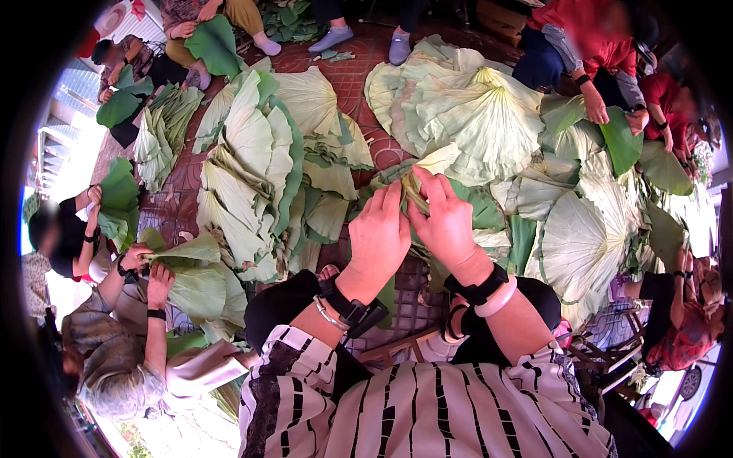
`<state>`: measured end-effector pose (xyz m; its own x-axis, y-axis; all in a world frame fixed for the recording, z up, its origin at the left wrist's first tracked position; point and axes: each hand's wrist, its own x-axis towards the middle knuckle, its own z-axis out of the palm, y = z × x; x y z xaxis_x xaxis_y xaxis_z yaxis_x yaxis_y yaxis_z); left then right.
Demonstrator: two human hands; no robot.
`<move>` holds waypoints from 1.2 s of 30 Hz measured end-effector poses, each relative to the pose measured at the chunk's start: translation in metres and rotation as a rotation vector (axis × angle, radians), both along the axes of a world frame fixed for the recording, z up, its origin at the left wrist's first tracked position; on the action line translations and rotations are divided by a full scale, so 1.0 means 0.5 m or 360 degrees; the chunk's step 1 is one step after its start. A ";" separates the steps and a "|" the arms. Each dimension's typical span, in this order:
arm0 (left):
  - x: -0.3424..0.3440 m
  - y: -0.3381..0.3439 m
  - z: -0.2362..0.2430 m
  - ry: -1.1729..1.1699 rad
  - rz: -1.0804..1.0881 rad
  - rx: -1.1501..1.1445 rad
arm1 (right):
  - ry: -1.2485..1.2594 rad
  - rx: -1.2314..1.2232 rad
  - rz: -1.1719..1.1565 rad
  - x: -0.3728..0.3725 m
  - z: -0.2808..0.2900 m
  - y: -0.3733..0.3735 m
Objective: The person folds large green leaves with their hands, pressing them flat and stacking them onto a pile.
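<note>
In front of my knees, both hands grip one folded lotus leaf point(413, 192), pale green and bunched into a narrow pleat. My left hand point(379, 230) is closed on its near left side, fingers pressed together. From the right, my right hand point(449, 220) pinches the same leaf, its fingertips close to those of the left. A pale yellow-green leaf part point(439, 159) spreads just beyond my fingers; whether it belongs to the held leaf I cannot tell. My palms hide the lower part of the fold.
Large piles of lotus leaves lie on the red tiled floor point(359, 80): a fanned stack point(248, 183) at left, a broad pile point(477, 99) ahead and more leaves point(584, 237) at right. Several people sit around handling leaves, one close by at left point(114, 343).
</note>
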<state>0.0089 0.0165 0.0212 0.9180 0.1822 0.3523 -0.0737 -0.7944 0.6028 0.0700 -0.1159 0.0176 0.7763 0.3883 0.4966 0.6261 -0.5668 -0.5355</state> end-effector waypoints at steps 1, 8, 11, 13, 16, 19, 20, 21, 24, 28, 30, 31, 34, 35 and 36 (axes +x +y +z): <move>0.001 0.001 0.000 -0.0027 -0.0004 0.0064 | 0.0001 -0.0001 -0.0001 0.002 -0.003 -0.001; 0.013 0.014 0.002 -0.0277 -0.0077 0.0480 | -0.0115 -0.0146 -0.0017 0.007 0.006 -0.008; 0.022 0.029 0.013 -0.0254 -0.0163 0.0583 | -0.0104 -0.0248 0.0023 0.015 0.005 -0.017; 0.029 0.037 0.020 -0.0263 -0.0183 0.0615 | -0.0133 -0.0272 0.0062 0.023 0.005 -0.022; 0.040 0.048 0.012 -0.0250 -0.0304 0.0672 | -0.0176 -0.0282 0.0123 0.033 -0.008 -0.029; 0.047 0.057 0.011 -0.0212 -0.0388 0.0721 | -0.0028 -0.0236 0.0166 0.033 -0.018 -0.033; 0.048 0.064 0.016 -0.0151 -0.0454 0.0727 | 0.0101 -0.0205 0.0196 0.034 -0.016 -0.034; 0.048 0.071 0.020 -0.0089 -0.0519 0.0733 | 0.0230 -0.0174 0.0227 0.035 -0.015 -0.034; 0.053 0.074 0.031 -0.0072 -0.0553 0.0736 | 0.0370 -0.0342 0.0334 0.042 -0.016 -0.044; 0.049 0.072 0.014 0.0073 -0.0639 0.0834 | 0.0427 -0.0500 0.0423 0.042 -0.025 -0.047; 0.045 0.078 0.006 0.0098 -0.0639 0.0790 | 0.0403 -0.0563 0.0473 0.039 -0.031 -0.042; 0.043 0.081 0.002 0.0115 -0.0644 0.0749 | 0.0409 -0.0565 0.0477 0.034 -0.033 -0.038; 0.044 0.088 -0.001 0.0239 -0.0628 0.0726 | 0.0267 -0.0564 0.0389 0.018 -0.037 -0.014; 0.045 0.090 -0.002 0.0241 -0.0627 0.0722 | 0.0237 -0.0576 0.0364 0.016 -0.038 -0.009; 0.044 0.092 -0.003 0.0272 -0.0622 0.0708 | 0.0207 -0.0587 0.0340 0.014 -0.040 -0.006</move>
<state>0.0310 0.0624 0.0196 0.9373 -0.3100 0.1594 -0.3420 -0.9061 0.2490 0.0769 -0.1187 -0.0024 0.7064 0.6795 0.1983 0.6906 -0.6001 -0.4037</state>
